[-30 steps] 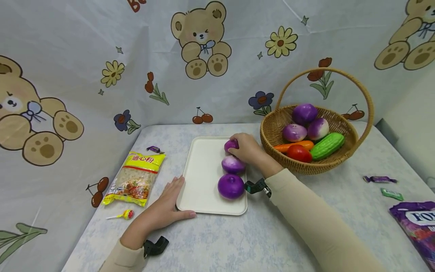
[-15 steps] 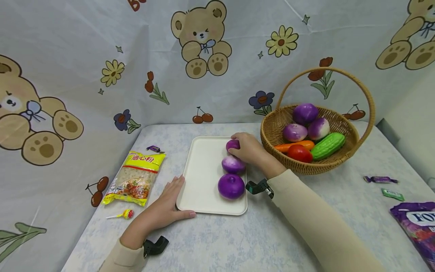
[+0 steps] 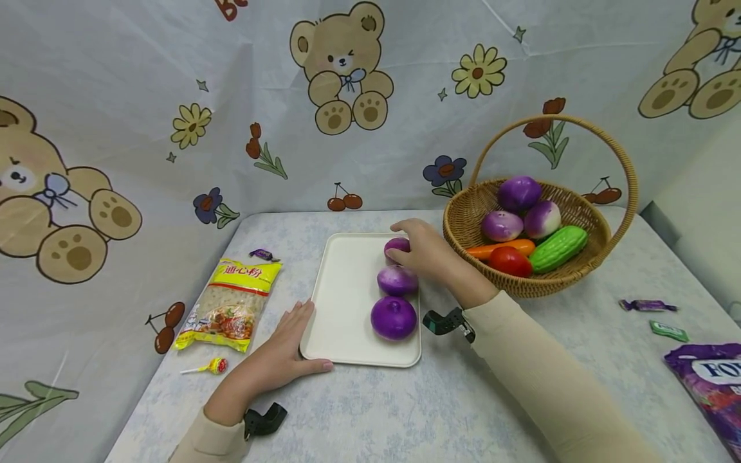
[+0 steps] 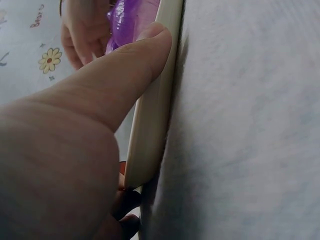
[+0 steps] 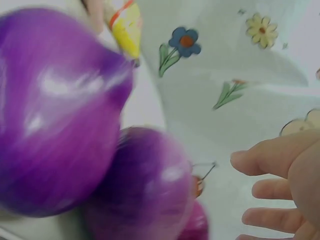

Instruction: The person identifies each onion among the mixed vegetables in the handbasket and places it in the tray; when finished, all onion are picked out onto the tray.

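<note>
Three purple onions stand in a column along the right side of a white tray (image 3: 341, 308). The near onion (image 3: 393, 318) is the largest in the right wrist view; behind it come the middle onion (image 5: 145, 185) and the far onion (image 3: 396, 247), mostly hidden there. My right hand (image 3: 431, 254) is beside the far onion, its fingers loosely spread; the right wrist view shows a gap between them and the onions. At the tray's near left corner rests my left hand (image 3: 283, 350), fingers straight along the left edge and thumb (image 4: 145, 55) on the near rim.
A wicker basket (image 3: 532, 283) at the back right holds more onions, a carrot, a tomato and a green cucumber-like vegetable. Left of the tray lie a yellow pasta bag (image 3: 231, 302), a lollipop (image 3: 217, 365) and a wrapped candy (image 3: 264, 254). More sweets (image 3: 647, 305) and a purple bag (image 3: 709, 386) lie right.
My right hand has let go of the far onion and drawn slightly to the right. That onion has shifted a little right. My left hand has stayed in place.
</note>
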`<state>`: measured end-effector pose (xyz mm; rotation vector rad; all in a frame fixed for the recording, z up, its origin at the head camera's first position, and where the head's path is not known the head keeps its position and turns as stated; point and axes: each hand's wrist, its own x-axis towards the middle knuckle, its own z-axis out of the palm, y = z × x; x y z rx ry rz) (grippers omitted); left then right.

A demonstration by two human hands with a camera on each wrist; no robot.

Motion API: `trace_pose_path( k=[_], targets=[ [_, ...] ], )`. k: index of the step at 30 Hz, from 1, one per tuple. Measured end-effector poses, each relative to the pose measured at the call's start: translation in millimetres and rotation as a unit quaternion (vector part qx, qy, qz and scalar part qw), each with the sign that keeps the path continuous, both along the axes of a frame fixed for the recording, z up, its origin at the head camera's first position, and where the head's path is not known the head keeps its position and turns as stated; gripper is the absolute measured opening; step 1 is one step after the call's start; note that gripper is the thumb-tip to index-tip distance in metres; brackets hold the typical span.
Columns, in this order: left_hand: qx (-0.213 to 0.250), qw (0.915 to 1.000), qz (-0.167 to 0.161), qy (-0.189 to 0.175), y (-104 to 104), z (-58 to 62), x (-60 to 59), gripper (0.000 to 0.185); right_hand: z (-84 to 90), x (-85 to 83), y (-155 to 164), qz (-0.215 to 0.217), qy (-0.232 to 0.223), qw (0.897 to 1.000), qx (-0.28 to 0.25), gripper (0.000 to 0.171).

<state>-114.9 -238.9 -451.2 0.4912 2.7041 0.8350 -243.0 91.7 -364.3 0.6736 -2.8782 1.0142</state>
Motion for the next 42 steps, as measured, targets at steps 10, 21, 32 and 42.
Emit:
trace_pose_path(
  k=[10,21,32,42],
  targets=[
    [-0.012,0.9999,0.005,-0.01,-0.2,1.8,0.0,0.134,53.1,12.4,39.9,0.001,0.068,0.998,-0.017,0.05],
    [-0.014,0.9999,0.006,-0.001,-2.3,3.2,0.2,0.133,79.6,-27.3,115.3,-0.069,0.001,0.997,0.045,0.065],
    [-0.012,0.9999,0.002,-0.001,-1.3,-0.7,0.4,0.132,69.5,-70.7,170.2,-0.142,-0.023,0.987,0.073,0.101],
    [-0.012,0.9999,0.005,0.0,-1.4,1.0,1.5,0.132,63.9,-76.7,178.5,-0.154,-0.017,0.985,0.082,0.099]
  ],
)
